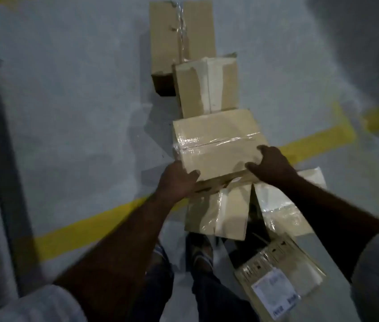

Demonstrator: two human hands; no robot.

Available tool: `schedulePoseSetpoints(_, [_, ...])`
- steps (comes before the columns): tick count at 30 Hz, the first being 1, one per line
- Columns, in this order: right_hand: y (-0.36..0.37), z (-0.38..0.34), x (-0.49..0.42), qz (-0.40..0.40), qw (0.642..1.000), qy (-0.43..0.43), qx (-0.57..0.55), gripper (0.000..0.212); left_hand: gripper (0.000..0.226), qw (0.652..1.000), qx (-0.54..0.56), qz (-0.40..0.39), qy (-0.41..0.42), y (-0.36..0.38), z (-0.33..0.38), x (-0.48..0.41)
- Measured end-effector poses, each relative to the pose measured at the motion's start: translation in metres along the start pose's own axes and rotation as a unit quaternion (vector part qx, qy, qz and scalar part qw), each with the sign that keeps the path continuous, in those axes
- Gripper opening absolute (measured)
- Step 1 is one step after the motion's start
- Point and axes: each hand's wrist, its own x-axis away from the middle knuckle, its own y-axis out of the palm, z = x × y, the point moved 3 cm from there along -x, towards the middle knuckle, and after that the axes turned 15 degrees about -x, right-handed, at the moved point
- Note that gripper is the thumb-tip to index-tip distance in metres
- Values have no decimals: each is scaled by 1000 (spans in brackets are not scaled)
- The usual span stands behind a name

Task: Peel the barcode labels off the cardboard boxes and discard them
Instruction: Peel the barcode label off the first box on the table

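Note:
Both my hands grip a taped cardboard box (216, 142) held above the floor. My left hand (176, 180) clasps its near left corner and my right hand (269, 163) holds its near right edge. No label shows on its top face. Just below it sit two more taped boxes, one (218, 212) under my left hand and one (283, 212) under my right forearm. A box (279, 280) at the lower right carries a white barcode label (274, 293). Two further boxes lie beyond: a mid one (207, 87) and a far one (181, 33).
The boxes lie in a rough row on a grey concrete floor (79, 101) crossed by a yellow painted line (86, 228). My feet in sandals (200, 252) stand beside the near boxes. A dark metal frame (0, 159) runs along the left edge.

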Motion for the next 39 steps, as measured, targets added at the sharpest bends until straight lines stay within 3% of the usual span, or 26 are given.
schedulePoseSetpoints(3, [16,34,-46,87,992,55,-68,86,34,994,103,-25,-11,40,-16,-34])
schedulePoseSetpoints(6, [33,60,-72,82,973,134,-168,103,59,985,169,-34,-8,67,-26,-56])
schedulePoseSetpoints(10, [35,75,-70,83,963,143,-211,118,45,990,137,17,-11,51,-31,-46])
schedulePoseSetpoints(14, [5,25,-6,22,978,135,-157,126,46,995,92,35,0,-22,-40,29])
schedulePoseSetpoints(17, [-34,-51,67,-50,986,98,-122,113,62,996,55,73,-15,-97,-44,109])
schedulePoseSetpoints(20, [-73,-133,139,-123,988,48,-82,81,57,992,33,118,-39,-173,-45,189])
schedulePoseSetpoints(22, [-93,-183,184,-170,983,25,-72,73,62,986,18,154,-65,-218,-48,241])
schedulePoseSetpoints(29, [-132,-330,317,-312,943,-117,9,92,83,933,7,303,-194,-325,-81,411])
schedulePoseSetpoints(31, [-133,-365,348,-312,928,-189,69,94,82,906,-4,351,-236,-340,-94,458])
schedulePoseSetpoints(34, [-129,-411,393,-304,905,-273,117,113,76,863,-12,405,-301,-353,-113,531])
schedulePoseSetpoints(39, [-108,-485,495,-300,838,-424,170,107,85,786,22,492,-373,-363,-156,659])
